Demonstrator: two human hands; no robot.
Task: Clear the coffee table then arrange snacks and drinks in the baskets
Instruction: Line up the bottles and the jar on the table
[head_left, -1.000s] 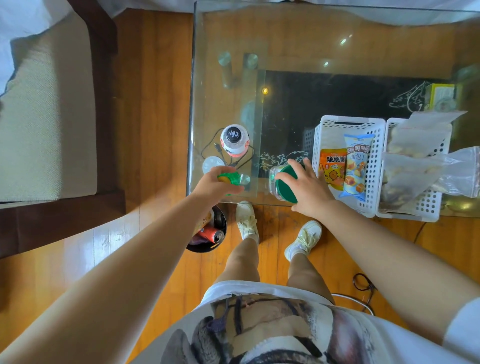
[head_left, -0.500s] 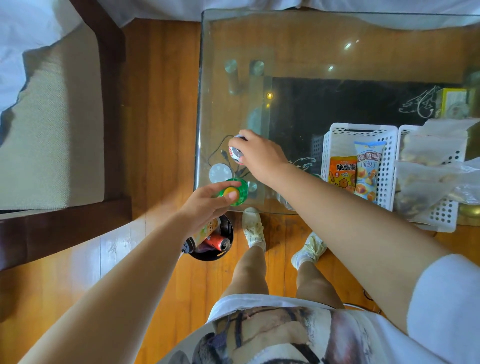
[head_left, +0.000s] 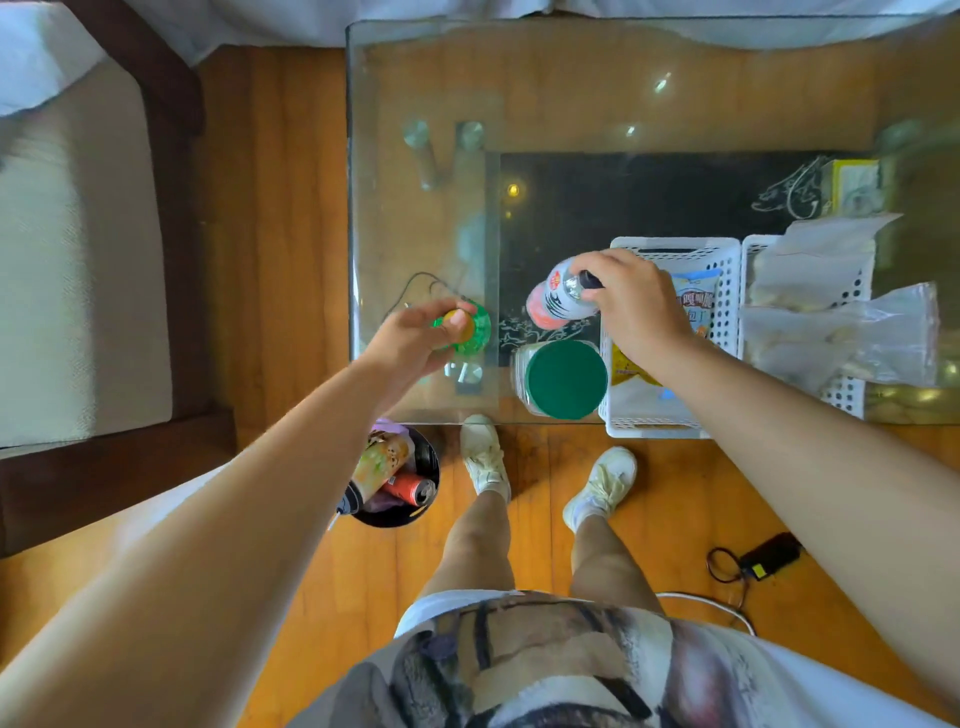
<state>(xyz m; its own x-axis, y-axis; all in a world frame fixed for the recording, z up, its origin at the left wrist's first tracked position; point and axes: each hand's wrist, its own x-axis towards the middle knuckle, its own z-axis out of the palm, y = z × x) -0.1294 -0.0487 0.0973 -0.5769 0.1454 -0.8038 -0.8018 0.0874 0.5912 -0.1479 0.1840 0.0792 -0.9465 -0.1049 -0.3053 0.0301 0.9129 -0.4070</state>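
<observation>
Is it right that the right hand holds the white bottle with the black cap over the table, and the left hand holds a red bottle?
Not quite. In the head view the left hand holds a green bottle, not a red one. The rest stands: the right hand holds the white bottle with the black cap over the glass table.

Wood floor (head_left: 270, 208) all around. Big chair (head_left: 78, 249) with pale cushion on the left. Black bin (head_left: 400, 478) below the glass edge, with a red can (head_left: 410, 489) and wrappers inside. 2 white shoes (head_left: 485, 457) just beside it. Black charger (head_left: 769, 556) with looped cord on the right.
</observation>
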